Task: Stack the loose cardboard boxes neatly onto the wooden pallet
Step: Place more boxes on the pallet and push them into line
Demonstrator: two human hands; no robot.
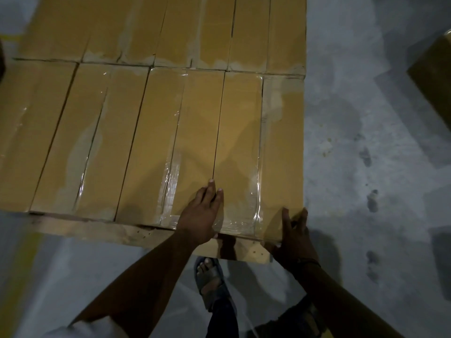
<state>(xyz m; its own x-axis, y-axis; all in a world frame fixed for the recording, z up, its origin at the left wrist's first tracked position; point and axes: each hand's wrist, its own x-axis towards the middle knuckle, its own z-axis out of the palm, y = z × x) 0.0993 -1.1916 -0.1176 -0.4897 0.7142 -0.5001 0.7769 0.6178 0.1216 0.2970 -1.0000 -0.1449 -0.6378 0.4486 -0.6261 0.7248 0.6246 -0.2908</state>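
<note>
Several tan cardboard boxes sealed with clear tape lie flat in two rows on the wooden pallet point(102, 231). The nearest right-hand box point(280, 142) sits at the pallet's front right corner. My left hand point(202, 213) lies flat on the taped top of the box beside it point(195, 132), fingers straight. My right hand point(294, 234) holds the near right corner of the right-hand box, thumb on top and fingers along the side.
Grey concrete floor point(378, 147) surrounds the pallet. Another cardboard box point(434, 76) stands at the right edge of the view. My sandalled foot point(211, 279) is just in front of the pallet's near edge. A yellow floor line point(22, 259) runs at lower left.
</note>
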